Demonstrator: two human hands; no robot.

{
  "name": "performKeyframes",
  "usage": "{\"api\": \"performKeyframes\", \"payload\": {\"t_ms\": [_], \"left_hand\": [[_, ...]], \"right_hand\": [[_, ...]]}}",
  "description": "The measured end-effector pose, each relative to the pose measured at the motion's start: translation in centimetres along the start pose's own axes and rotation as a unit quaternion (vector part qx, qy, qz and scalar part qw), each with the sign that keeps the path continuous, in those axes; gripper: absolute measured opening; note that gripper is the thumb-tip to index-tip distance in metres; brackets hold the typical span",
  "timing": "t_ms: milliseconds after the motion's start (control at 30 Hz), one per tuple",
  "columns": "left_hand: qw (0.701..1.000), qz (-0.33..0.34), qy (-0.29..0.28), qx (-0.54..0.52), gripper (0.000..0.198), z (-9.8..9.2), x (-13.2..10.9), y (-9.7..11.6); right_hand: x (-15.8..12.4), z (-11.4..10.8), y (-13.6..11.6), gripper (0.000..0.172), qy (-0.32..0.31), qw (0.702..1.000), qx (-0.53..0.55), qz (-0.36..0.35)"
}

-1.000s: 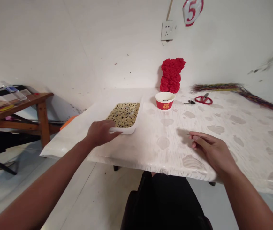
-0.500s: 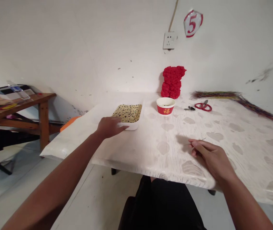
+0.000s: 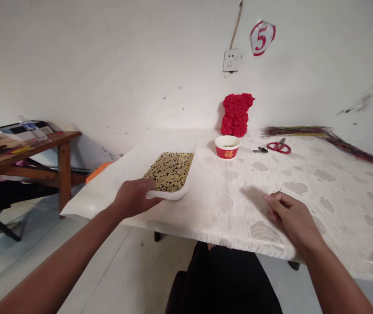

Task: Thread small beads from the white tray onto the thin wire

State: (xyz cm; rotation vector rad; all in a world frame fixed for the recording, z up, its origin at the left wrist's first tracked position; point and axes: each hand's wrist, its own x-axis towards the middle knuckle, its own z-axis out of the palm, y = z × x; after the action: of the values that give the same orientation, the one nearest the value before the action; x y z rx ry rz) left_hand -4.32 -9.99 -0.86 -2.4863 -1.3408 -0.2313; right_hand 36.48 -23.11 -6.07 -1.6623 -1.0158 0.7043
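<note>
My left hand grips the near left corner of a white plastic tray, thumb below the rim and fingers over it. Small yellow and black beads fill the tray. Over the right part of the table, my right hand is closed in a pinch on a thin wire, of which only a short end shows. Beyond the hands stands a red and white paper bowl with some small bits inside.
A red flower bear stands against the wall behind the bowl. Red-handled scissors lie right of it, beside a small dark metal item. Bundles of coloured wires run along the back right. A wooden table is at far left.
The bead tray has slid nearer to me and slightly left, drawn by my left hand. My right hand has shifted only a little and keeps its pinch.
</note>
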Motion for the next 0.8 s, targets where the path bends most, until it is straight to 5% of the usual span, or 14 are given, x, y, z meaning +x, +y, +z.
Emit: {"api": "performKeyframes", "payload": {"t_ms": [167, 333, 667, 800], "left_hand": [[1.000, -0.026, -0.012, 0.010, 0.046, 1.1, 4.2, 0.1], [0.999, -0.049, -0.007, 0.006, 0.048, 2.2, 8.3, 0.1], [0.999, -0.036, -0.002, -0.016, 0.043, 0.9, 2.6, -0.3], [0.999, -0.035, -0.013, -0.009, 0.044, 1.0, 3.5, -0.3]], "right_hand": [[0.4, 0.2, 0.7, 0.052, -0.013, 0.993, 0.115, -0.018], [0.6, 0.1, 1.6, 0.055, -0.032, 0.992, 0.119, -0.026], [0.3, -0.1, 0.5, 0.050, -0.046, 0.993, 0.100, -0.039], [0.3, -0.1, 0.5, 0.050, -0.038, 0.995, 0.086, -0.039]]}}
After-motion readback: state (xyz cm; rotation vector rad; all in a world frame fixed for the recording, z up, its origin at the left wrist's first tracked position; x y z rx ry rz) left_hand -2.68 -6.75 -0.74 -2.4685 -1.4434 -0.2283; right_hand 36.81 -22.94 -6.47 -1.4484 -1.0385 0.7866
